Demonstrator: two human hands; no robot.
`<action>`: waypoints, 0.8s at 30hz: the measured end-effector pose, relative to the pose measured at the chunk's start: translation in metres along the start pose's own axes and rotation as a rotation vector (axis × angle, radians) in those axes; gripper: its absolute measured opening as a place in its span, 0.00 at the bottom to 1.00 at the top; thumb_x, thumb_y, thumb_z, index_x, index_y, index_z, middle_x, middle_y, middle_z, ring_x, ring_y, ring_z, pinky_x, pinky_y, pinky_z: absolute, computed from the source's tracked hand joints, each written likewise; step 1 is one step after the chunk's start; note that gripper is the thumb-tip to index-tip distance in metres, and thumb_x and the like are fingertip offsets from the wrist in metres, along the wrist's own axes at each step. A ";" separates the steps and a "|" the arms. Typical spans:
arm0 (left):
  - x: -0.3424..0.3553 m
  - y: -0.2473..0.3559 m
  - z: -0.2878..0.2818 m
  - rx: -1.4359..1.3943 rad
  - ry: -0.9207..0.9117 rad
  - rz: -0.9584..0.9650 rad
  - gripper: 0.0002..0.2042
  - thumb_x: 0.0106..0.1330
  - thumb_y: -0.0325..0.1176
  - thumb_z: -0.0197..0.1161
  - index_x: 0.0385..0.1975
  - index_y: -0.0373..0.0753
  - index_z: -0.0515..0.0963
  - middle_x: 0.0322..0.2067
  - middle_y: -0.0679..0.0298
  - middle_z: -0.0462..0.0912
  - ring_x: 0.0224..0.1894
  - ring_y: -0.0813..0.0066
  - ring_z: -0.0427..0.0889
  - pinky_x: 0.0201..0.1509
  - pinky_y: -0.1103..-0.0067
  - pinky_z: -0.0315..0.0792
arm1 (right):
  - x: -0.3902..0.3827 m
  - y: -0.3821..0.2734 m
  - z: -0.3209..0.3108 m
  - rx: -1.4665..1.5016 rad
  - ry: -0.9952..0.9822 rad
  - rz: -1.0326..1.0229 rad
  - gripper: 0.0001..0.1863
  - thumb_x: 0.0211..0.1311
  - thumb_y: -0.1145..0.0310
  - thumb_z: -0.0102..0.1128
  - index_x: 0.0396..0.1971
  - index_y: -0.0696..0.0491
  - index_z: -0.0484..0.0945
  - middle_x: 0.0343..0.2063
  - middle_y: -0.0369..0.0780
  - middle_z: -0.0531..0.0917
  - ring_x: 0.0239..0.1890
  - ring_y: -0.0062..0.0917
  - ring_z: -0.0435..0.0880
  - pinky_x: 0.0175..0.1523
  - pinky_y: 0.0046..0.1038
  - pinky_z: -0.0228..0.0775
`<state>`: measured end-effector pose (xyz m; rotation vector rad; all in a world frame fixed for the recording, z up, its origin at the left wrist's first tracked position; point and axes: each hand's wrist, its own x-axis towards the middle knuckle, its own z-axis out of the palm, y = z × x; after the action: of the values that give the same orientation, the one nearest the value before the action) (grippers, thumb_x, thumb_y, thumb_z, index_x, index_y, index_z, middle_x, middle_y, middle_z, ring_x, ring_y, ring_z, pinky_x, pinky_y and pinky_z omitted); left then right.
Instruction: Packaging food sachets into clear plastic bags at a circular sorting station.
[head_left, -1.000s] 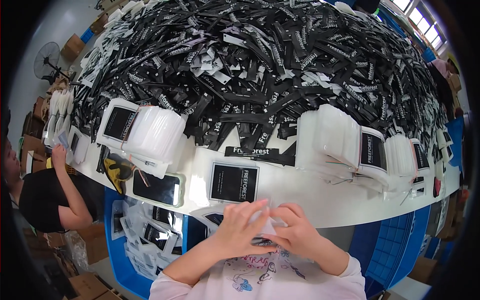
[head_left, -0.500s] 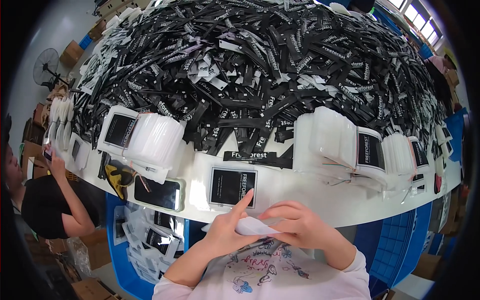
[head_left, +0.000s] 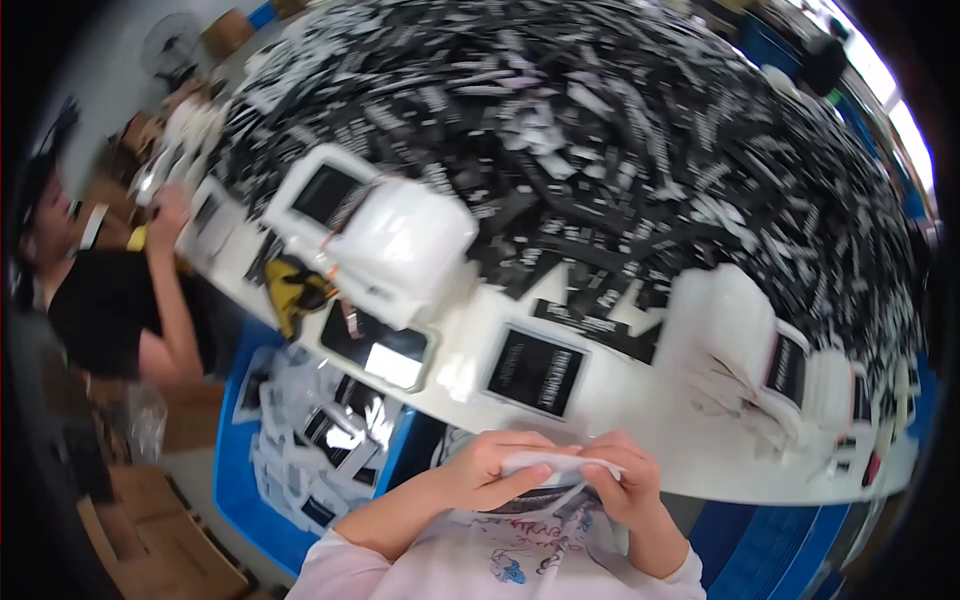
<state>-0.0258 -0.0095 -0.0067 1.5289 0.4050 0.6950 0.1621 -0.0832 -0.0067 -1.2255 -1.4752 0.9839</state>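
Close to my body, above the table's front edge, I hold a white plastic bag (head_left: pixel 545 467) between both hands. My left hand (head_left: pixel 495 472) pinches one side of its rim with the thumb on top. The other side is gripped by my right hand (head_left: pixel 622 478), and a gap shows between the bag's layers. Part of a dark panel shows below the rim. Just beyond my hands, a flat white bag with a black printed panel (head_left: pixel 535 370) lies on the white table (head_left: pixel 450 385). A black slim packet (head_left: pixel 585 325) lies behind it.
A huge heap of black slim packets (head_left: pixel 640 160) covers the table's far side. Bundled bags stand left (head_left: pixel 405 240) and right (head_left: pixel 720 330). Left are a phone (head_left: pixel 370 340) and a yellow-black object (head_left: pixel 293 295). A blue bin (head_left: pixel 235 455) holds bags; another person (head_left: pixel 120 315) works at left.
My view has tilted and swung, so the table appears slanted and blurred. My fingers have shifted from around the white bag to its rim, spreading it apart.
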 end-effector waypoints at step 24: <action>-0.249 -0.206 -0.151 1.290 0.693 -1.116 0.22 0.57 0.43 0.47 0.51 0.44 0.65 0.59 0.57 0.56 0.58 0.47 0.57 0.57 0.62 0.57 | 0.075 -0.021 -0.012 -0.643 0.113 -0.045 0.10 0.49 0.85 0.51 0.32 0.58 0.75 0.31 0.44 0.79 0.33 0.33 0.79 0.37 0.24 0.69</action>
<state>-0.2773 -0.0333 -0.2585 1.7376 2.3416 -0.0767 0.1650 -0.0129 0.0289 -1.6523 -1.7836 0.3975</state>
